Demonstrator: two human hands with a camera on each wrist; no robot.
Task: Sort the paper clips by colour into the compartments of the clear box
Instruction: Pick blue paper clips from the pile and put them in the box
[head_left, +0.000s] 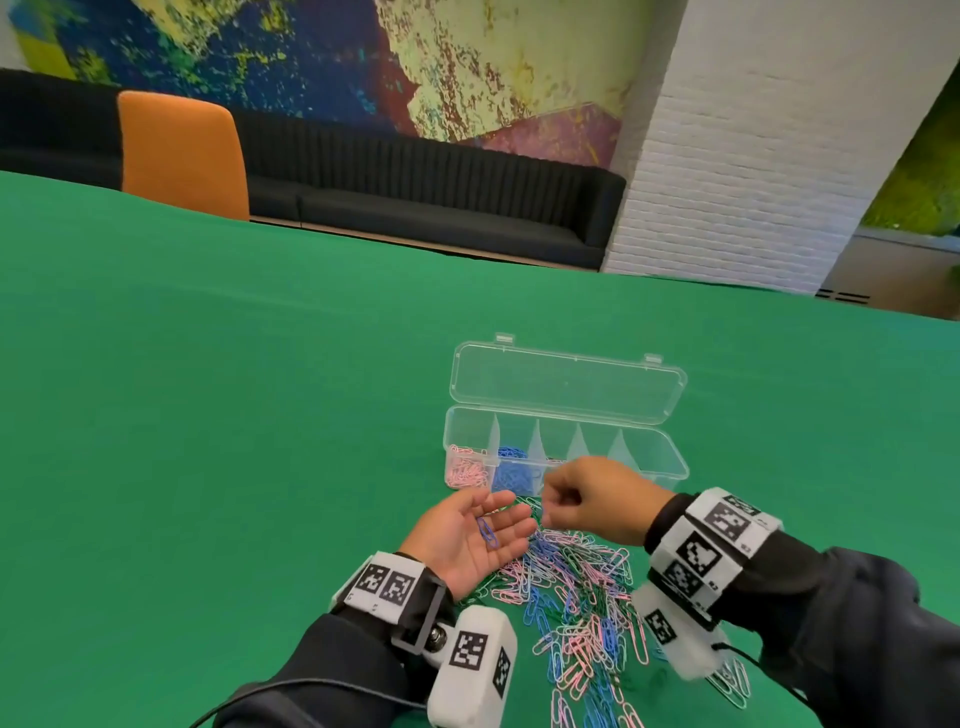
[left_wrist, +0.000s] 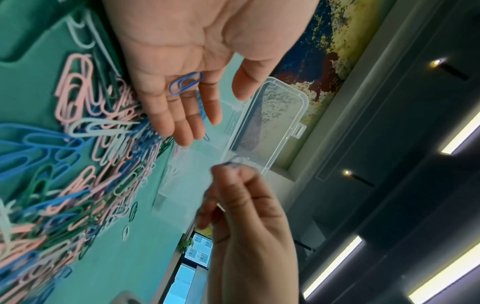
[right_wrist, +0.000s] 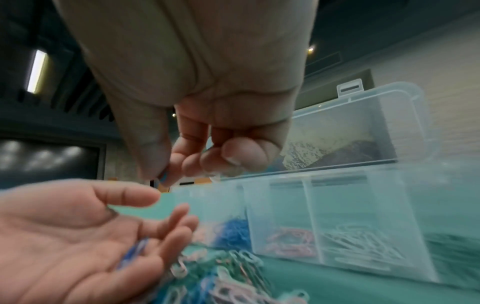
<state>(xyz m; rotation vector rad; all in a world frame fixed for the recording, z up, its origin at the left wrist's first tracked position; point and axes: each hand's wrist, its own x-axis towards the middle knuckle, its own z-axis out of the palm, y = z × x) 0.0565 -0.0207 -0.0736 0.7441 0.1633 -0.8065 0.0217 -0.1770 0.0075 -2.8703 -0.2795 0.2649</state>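
Note:
My left hand (head_left: 506, 514) lies palm up just above the near edge of the mixed pile of paper clips (head_left: 576, 587), fingers straight. A blue paper clip (head_left: 487, 532) (left_wrist: 185, 83) rests loose on its palm. My right hand (head_left: 548, 512) hovers right beside it, thumb and forefinger pinching a small blue clip (left_wrist: 231, 164) (right_wrist: 163, 177), mostly hidden by the fingertips. Behind the hands stands the clear box (head_left: 672, 462), lid (head_left: 566, 384) folded back. Its compartments hold pink clips (head_left: 465, 470), blue clips (head_left: 511, 475), reddish-pink clips (right_wrist: 289, 239) and white clips (right_wrist: 361, 241).
The green table cloth (head_left: 208, 415) stretches wide to the left and behind the box. An orange chair (head_left: 182, 156) and a black bench (head_left: 441, 202) stand beyond the far table edge. Loose clips spread toward me between both wrists.

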